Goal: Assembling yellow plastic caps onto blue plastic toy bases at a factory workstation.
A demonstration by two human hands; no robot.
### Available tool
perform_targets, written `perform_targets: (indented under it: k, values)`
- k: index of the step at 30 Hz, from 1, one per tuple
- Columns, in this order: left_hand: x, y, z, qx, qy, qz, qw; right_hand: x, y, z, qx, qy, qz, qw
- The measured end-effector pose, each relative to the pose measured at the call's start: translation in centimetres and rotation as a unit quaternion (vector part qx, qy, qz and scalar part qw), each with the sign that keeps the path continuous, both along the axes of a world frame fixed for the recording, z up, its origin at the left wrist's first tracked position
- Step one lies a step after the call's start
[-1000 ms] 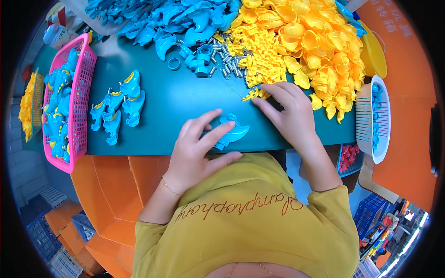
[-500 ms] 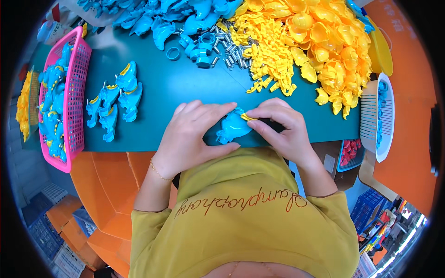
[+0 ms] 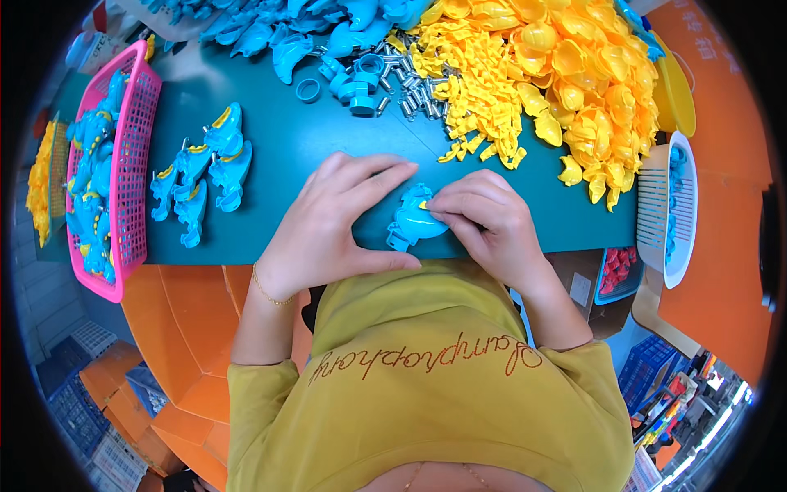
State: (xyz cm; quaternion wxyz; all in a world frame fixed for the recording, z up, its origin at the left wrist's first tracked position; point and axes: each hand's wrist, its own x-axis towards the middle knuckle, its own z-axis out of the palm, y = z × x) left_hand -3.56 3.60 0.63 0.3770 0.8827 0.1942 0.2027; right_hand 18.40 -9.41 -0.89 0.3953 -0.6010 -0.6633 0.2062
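Observation:
A blue plastic toy shell [image 3: 416, 223] lies on the green table between my hands, close to its front edge. My left hand [image 3: 336, 217] is open to the left of it, thumb and fingers spread apart, holding nothing. Thumb and fingertips of my right hand [image 3: 489, 217] are pinched together at the shell's right side. A small yellow plastic piece [image 3: 424, 205] shows at those fingertips, against the upper part of the shell; most of it is hidden.
Several blue-and-yellow assembled pieces [image 3: 191, 168] lie at left, beside a pink basket [image 3: 135, 164] of similar ones. Along the back are blue parts [image 3: 275, 37], blue rings [image 3: 361, 94], metal cylinders [image 3: 418, 94], small yellow pieces [image 3: 479, 107] and yellow shells [image 3: 586, 107]. A white basket [image 3: 653, 193] stands right.
My left hand has opened away from the blue shell, its fingers moving up and left. My right fingertips have brought the yellow piece inward onto the shell, and less of it shows.

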Motion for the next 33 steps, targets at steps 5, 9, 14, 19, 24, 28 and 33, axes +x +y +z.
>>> perform_targets:
  k: [5,9,14,19,24,28,33]
  values:
    - [0.3,-0.2,-0.5,0.001,0.017,-0.054,0.998,0.3,0.1,0.0,0.010,-0.006,0.034,0.999]
    - [0.3,-1.8,-0.4,-0.025,0.042,0.013,0.999,-0.2,-0.5,-0.5,0.021,0.034,-0.015,0.999]
    - [0.6,-3.9,-0.1,-0.025,0.052,0.084,0.995,-0.3,-1.0,-0.3,-0.014,0.079,-0.071,0.994]
    - [0.8,-4.4,-0.3,-0.016,0.073,0.110,0.991,-0.6,-0.8,-0.4,-0.015,0.034,-0.066,0.997]
    - [0.7,-4.9,-0.6,-0.009,0.067,0.119,0.991,0.3,-1.0,1.1,-0.002,-0.057,0.010,0.998]
    - [0.3,-4.8,-0.5,-0.016,0.059,0.105,0.993,0.0,-1.7,2.3,-0.051,-0.147,0.018,0.988]
    - [0.0,-4.8,-1.1,0.016,0.038,0.102,0.994,0.6,-0.6,3.0,-0.043,-0.199,0.029,0.979]
